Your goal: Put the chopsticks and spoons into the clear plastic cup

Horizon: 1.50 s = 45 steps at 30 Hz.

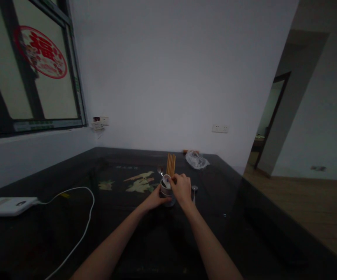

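My left hand (pixel 156 199) is wrapped round the side of a small light-coloured cup (pixel 165 191) on the dark table. At the cup's mouth, my right hand (pixel 181 187) pinches a white spoon (pixel 166 180), its rounded end up; its lower part is hidden. Several wooden chopsticks (pixel 171 165) show just beyond the cup, and a metal spoon (pixel 160 170) shows to their left. Whether these stand in the cup or lie behind it, I cannot tell. Another metal spoon (pixel 194 189) lies on the table, right of my right hand.
The dark glossy table (pixel 121 241) has a bird-and-leaf picture (pixel 139 182). A crumpled clear plastic bag (pixel 196 159) lies near the wall. On the left, a white power bank (pixel 9 206) trails a white cable (pixel 91 212). A dark long object (pixel 273 237) lies at the right.
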Available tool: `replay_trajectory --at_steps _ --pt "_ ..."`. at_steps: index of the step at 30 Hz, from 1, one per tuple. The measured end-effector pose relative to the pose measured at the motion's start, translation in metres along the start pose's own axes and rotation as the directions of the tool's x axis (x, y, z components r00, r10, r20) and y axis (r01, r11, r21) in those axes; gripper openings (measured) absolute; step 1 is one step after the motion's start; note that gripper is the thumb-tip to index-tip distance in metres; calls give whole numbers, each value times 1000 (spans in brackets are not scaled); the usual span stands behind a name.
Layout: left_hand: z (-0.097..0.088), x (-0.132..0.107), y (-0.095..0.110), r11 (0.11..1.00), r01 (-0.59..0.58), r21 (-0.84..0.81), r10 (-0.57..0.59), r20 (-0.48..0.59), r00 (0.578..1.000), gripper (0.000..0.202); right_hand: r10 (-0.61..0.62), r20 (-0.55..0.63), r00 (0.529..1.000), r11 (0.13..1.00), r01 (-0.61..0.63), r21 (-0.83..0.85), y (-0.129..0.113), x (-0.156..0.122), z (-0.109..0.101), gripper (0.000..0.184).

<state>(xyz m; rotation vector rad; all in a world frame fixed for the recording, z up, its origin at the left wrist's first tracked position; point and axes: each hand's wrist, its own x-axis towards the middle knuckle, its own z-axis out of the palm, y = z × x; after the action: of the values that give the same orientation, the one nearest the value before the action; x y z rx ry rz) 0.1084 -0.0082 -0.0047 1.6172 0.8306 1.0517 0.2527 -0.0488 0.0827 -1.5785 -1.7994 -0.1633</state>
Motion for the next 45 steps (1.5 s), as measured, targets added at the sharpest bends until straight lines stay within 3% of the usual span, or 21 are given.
replay_trajectory --at_steps 12,23,39,45 --pt "-4 8 -18 1000 -7 17 7 -5 1000 83 -54 45 998 983 61 -173 0 -3 -1 27" --pt "-5 5 -10 999 0 39 -1 23 1000 78 -43 124 991 976 68 -205 1 -2 -4 31" --pt "-3 4 -5 1000 -6 14 5 48 999 86 -54 93 994 993 63 -95 6 0 -3 27" --pt "-5 3 -5 997 11 80 -13 15 1000 86 -87 54 995 995 89 -52 5 1 -4 33"
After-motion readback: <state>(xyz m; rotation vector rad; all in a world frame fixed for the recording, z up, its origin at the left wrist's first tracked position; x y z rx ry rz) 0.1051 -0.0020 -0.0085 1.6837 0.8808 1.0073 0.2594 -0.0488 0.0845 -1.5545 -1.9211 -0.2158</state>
